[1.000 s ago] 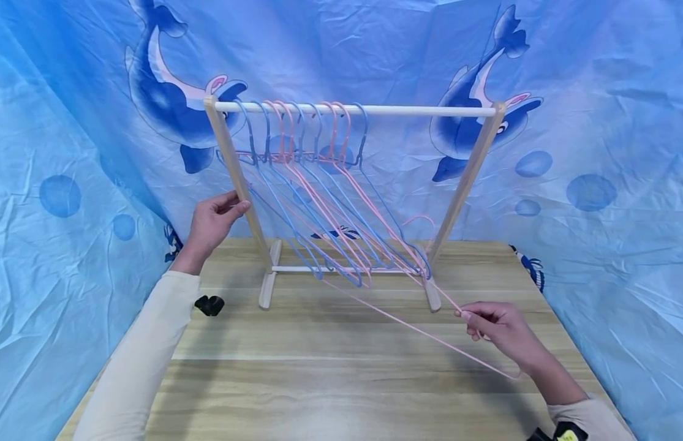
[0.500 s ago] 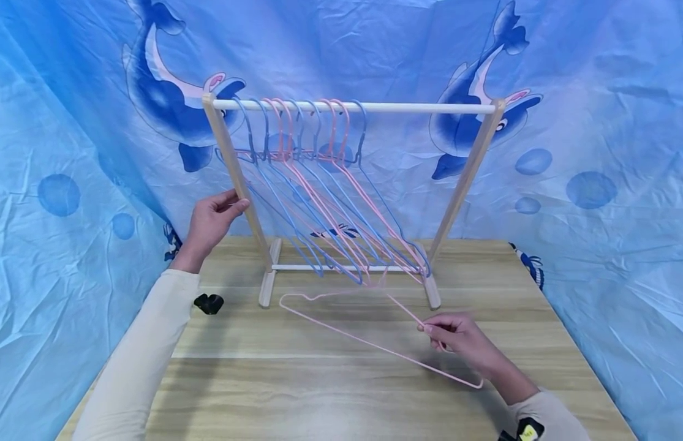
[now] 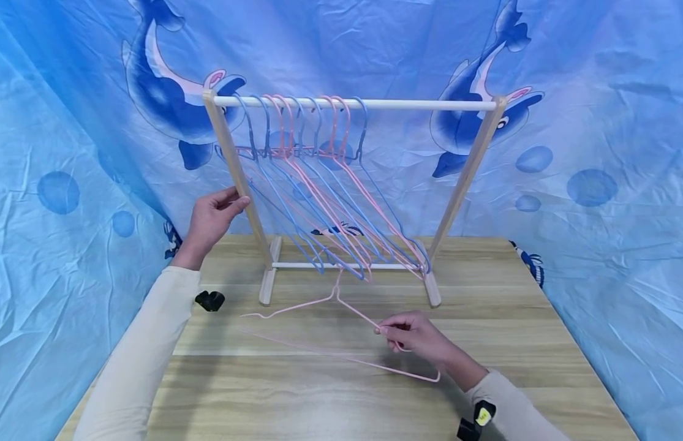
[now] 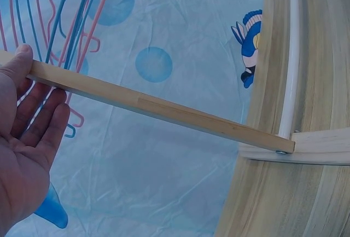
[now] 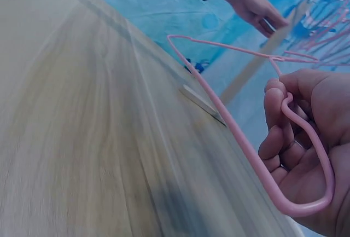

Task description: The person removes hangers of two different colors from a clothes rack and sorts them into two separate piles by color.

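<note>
A pink clothes hanger (image 3: 359, 311) is held by my right hand (image 3: 421, 338), which pinches its right shoulder near the end, in front of the rack. In the right wrist view the pink hanger (image 5: 240, 141) stretches away from the curled fingers, its hook pointing toward the rack. My left hand (image 3: 211, 222) grips the left wooden post (image 3: 231, 153) of the rack about halfway up. The left wrist view shows the thumb over the post (image 4: 158, 105) and the fingers behind it. Several blue and pink hangers (image 3: 319, 184) hang from the left and middle of the white top rail (image 3: 418, 105).
The rack's right post (image 3: 468, 177) and its two feet, such as the right foot (image 3: 432, 291), stand on the wood-grain table (image 3: 319, 404). A lower white bar (image 3: 297, 266) joins the posts. Blue dolphin-print cloth (image 3: 606, 110) surrounds the table on three sides.
My right hand has moved left with the pink hanger, away from the right post. The hanger has turned, so its hook now points up toward the rack. My left hand stays on the post.
</note>
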A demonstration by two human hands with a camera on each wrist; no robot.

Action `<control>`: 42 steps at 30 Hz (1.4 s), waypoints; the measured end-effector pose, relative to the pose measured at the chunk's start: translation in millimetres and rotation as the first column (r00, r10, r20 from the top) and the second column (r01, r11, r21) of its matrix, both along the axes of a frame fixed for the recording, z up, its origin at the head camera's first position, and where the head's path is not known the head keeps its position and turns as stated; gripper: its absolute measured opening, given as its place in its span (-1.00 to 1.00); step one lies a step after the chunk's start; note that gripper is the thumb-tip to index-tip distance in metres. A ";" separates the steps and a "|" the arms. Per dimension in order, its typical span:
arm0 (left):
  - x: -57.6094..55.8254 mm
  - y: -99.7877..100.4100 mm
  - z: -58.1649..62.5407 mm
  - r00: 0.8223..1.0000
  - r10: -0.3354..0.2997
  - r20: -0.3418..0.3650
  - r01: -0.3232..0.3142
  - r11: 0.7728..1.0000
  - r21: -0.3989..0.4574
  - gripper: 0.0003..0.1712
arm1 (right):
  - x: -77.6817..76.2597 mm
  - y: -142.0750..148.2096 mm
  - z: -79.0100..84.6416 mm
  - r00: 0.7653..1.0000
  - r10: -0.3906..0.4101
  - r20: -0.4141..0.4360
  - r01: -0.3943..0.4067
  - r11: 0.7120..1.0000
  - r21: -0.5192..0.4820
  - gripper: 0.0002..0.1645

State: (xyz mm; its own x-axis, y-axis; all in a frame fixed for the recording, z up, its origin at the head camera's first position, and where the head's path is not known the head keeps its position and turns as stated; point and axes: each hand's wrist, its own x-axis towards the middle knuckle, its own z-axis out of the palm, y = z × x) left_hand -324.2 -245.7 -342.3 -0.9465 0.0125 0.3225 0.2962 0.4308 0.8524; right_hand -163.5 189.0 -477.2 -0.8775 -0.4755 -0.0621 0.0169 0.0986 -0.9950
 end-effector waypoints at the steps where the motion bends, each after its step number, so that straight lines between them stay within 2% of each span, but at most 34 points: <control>1: -0.4 0.1 -0.1 1.000 -0.002 -0.004 0.002 1.000 0.000 -0.32 | -1.4 -4.5 -0.8 1.000 0.004 0.012 -0.004 1.000 0.004 -0.59; 6: -1.8 0.5 -0.2 1.000 -0.002 -0.010 0.002 1.000 -0.006 -0.30 | -7.7 -24.6 -5.5 0.999 0.024 0.048 -0.025 0.999 0.020 -0.62; 18: -0.9 1.3 -0.3 1.000 0.015 -0.009 -0.015 1.000 -0.013 -0.30 | -15.4 -61.5 -16.8 0.991 0.054 0.125 -0.052 0.998 -0.018 -0.70; 30: -2.5 1.2 -1.3 1.000 0.013 0.008 -0.013 1.000 0.004 -0.28 | -21.2 -82.3 -27.5 0.987 0.085 0.138 -0.083 0.996 -0.018 -0.72; 42: -2.2 1.3 -0.8 1.000 0.019 0.008 -0.019 1.000 0.005 -0.29 | -25.6 -98.5 -36.3 0.986 0.062 0.154 -0.066 0.998 0.019 -0.78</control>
